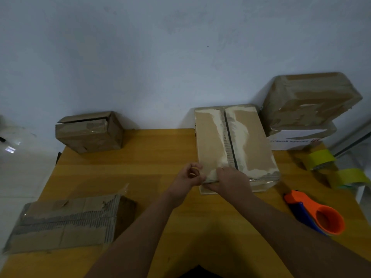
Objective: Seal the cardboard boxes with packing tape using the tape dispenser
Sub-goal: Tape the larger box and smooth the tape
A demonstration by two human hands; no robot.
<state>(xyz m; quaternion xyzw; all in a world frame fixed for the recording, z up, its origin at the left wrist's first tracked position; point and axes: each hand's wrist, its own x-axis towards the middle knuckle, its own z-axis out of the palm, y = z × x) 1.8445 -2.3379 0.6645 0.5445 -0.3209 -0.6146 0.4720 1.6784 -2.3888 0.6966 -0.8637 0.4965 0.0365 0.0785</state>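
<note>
Head view: right hand (232, 180) lies over the near end of the long flat brown cardboard box (234, 145), fingers curled round its edge, grasping it. Left hand (189, 176) is beside the box's near left corner, fingers curled; what it pinches cannot be made out. Box lies on the yellow wooden table (152, 163), flaps meeting along a dark centre seam, surface torn and whitish. Orange-and-blue plastic tape dispenser (315, 213) lies near right, untouched.

Orange-and-blue tape dispenser (319, 213), yellow-green tape rolls (321, 159), brown boxes (234, 143) with whitish torn streaks, ochre table (152, 161)
</note>
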